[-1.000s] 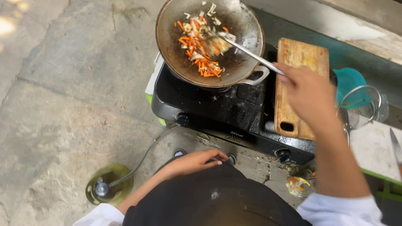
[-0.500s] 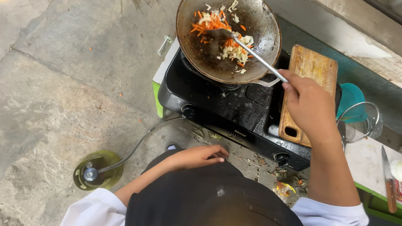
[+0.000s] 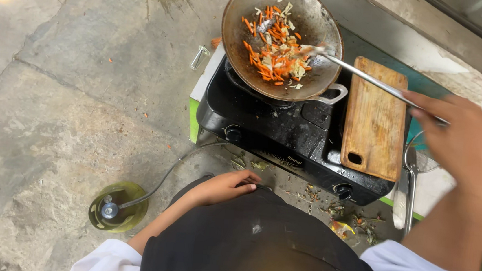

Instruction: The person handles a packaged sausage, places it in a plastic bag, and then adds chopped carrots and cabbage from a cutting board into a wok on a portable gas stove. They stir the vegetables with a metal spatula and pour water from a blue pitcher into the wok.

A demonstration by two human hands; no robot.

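Nearest the camera, the left hand [image 3: 222, 187] rested flat against the person's dark apron [image 3: 260, 247], fingers loosely curled and gripping nothing. At about 9 o'clock from it a green gas bottle [image 3: 115, 207] stood on the stone floor [image 3: 65, 79], its hose [image 3: 174, 164] running up toward the stove. Scraps of peel lay on the ground at about 3 o'clock from that hand. Beyond it sat the black stove [image 3: 288, 128] with 2 knobs on its front edge. On the stove's right half lay a wooden cutting board [image 3: 375, 118], and just past its right edge a metal spoon [image 3: 410, 185] lay on the counter. The right hand [image 3: 464, 143], at 3 o'clock from the board, was closed around the end of a long metal spatula [image 3: 362, 75]. The spatula crossed over the board's top corner toward 10 o'clock, its blade in the wok [image 3: 314, 25]. The wok sat on the left burner, holding orange carrot strips [image 3: 271, 54] mixed with pale shreds.
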